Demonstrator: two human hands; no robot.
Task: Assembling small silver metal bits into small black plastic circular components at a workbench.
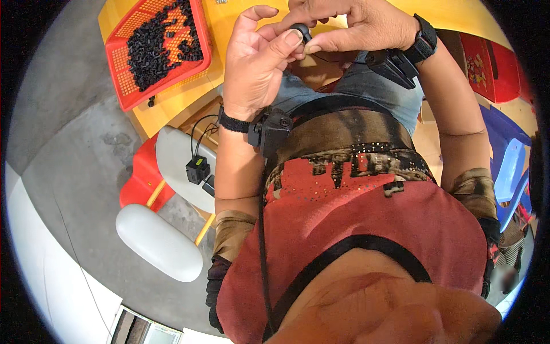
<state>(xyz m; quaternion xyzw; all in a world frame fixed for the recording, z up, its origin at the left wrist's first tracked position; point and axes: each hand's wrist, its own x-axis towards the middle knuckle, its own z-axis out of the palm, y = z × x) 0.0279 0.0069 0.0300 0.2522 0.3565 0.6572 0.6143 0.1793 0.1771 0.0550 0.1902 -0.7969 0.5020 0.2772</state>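
Observation:
Both hands meet at the upper middle, over the table edge and my lap. A small, rounded black plastic piece (302, 28) is between them, its far side covered by fingers. My left hand (258, 69) pinches it with the thumb pressed against it. From the other side, the thumb and fingers of my right hand (366, 26) close on the same piece. What kind of part it is cannot be made out. Left of my hands, a red plastic basket (201, 43) holds many small black parts (146, 54).
The yellow table (166, 103) runs along the top, with one loose black part (151, 101) beside the basket. At left stands a grey-and-red chair (159, 243) with a black cabled box (197, 169) on its seat. Red bins (504, 71) and a blue chair (510, 166) are at right.

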